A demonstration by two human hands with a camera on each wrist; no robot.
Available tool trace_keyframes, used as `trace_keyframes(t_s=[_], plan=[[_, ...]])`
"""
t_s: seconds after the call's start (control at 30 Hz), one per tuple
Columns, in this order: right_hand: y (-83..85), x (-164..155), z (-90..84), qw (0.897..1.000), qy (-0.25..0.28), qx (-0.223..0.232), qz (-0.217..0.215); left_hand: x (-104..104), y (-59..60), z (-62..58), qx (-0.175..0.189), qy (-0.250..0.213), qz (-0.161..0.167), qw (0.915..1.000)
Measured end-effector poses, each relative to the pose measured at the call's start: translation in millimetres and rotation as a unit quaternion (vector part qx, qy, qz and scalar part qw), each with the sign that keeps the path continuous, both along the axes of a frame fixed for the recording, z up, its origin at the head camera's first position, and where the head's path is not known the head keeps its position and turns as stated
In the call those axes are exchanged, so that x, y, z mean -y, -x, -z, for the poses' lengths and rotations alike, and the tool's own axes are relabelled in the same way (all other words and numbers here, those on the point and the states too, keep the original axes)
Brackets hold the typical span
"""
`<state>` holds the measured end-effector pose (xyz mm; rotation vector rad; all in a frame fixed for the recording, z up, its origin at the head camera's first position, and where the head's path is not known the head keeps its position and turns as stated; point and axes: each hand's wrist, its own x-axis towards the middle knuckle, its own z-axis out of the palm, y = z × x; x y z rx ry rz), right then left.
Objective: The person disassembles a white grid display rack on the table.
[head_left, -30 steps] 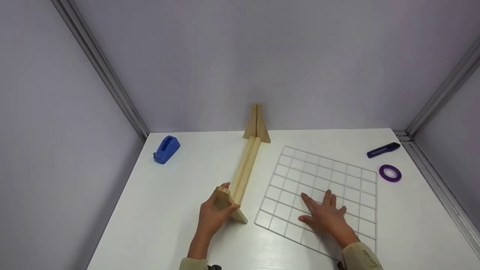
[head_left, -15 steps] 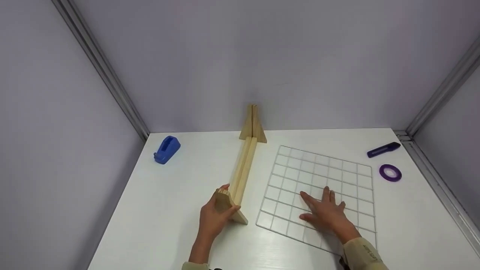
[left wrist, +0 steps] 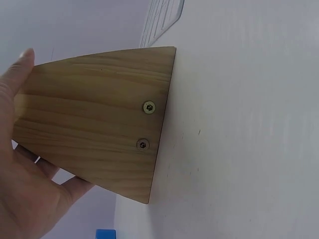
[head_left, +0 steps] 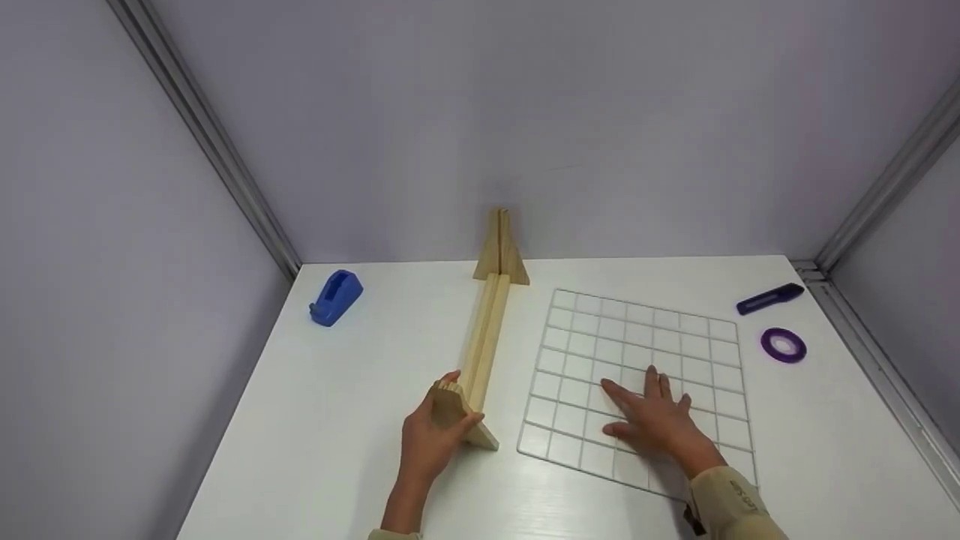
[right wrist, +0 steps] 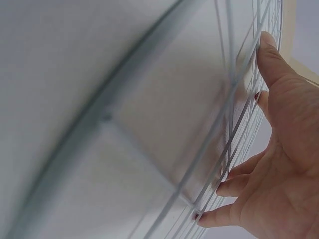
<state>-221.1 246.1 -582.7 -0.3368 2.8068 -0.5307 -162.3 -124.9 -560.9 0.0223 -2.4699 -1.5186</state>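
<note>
The worktop (head_left: 315,420) carries all items. The wooden stand (head_left: 480,352), two long rails joined by triangular end plates, runs from 6 o'clock toward 12 o'clock at centre. It appears rigid and moderately heavy; the best grip is likely at an end plate. The left hand (head_left: 429,439) clasps the near end plate (left wrist: 94,119), thumb on one face, fingers on the other.

The wire grid panel (head_left: 637,352) lies flat at 3 o'clock of the stand. It appears light, thin, stiff, and prone to sliding; hold it by the outer frame. The right hand (head_left: 660,424) rests on it, fingers extended, gripping nothing.
</note>
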Motion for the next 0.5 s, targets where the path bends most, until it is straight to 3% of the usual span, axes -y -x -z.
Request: trace_keyframes(t_s=[0.5], plan=[[10.7, -4.7, -1.0, 1.0, 0.001, 0.0, -0.026, -3.9, -5.6, 0.8, -0.011, -0.01, -0.002, 0.9999]])
